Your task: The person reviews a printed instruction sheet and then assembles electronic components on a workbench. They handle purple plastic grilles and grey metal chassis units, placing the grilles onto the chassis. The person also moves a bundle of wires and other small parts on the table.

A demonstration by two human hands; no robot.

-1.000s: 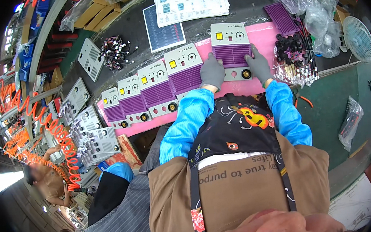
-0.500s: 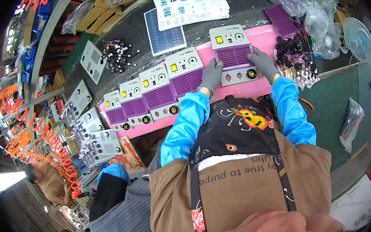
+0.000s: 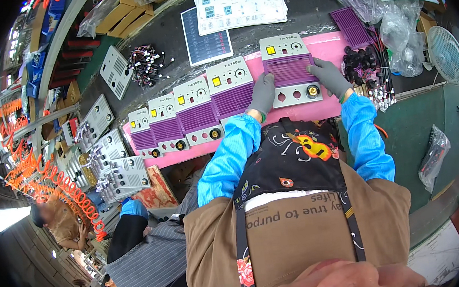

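A grey front panel (image 3: 289,98) with a purple louvred grille (image 3: 287,70) lies before me on the pink mat. It has a yellow switch and a knob above the grille, and round holes with a brass-coloured socket below. My left hand (image 3: 262,94), in a grey glove, grips the panel's left edge, thumb at the grille's side. At the right edge, my gloved right hand (image 3: 330,77) is closed with its thumb on the grille. The undersides of both hands' fingers are hidden. Several similar panels (image 3: 198,108) with purple grilles stand in a row to the left.
Printed sheets (image 3: 240,5) lie behind the panels. Cable bundles (image 3: 145,66) and a bare grey panel (image 3: 115,72) lie at the back left. To the right are a loose purple grille (image 3: 351,27), black parts with wires (image 3: 361,65) and a fan (image 3: 445,53). A co-worker (image 3: 152,263) is at left.
Both hands stay on the same panel. My right hand has shifted slightly outward along the right edge. The nearby co-worker at left has moved lower in view.
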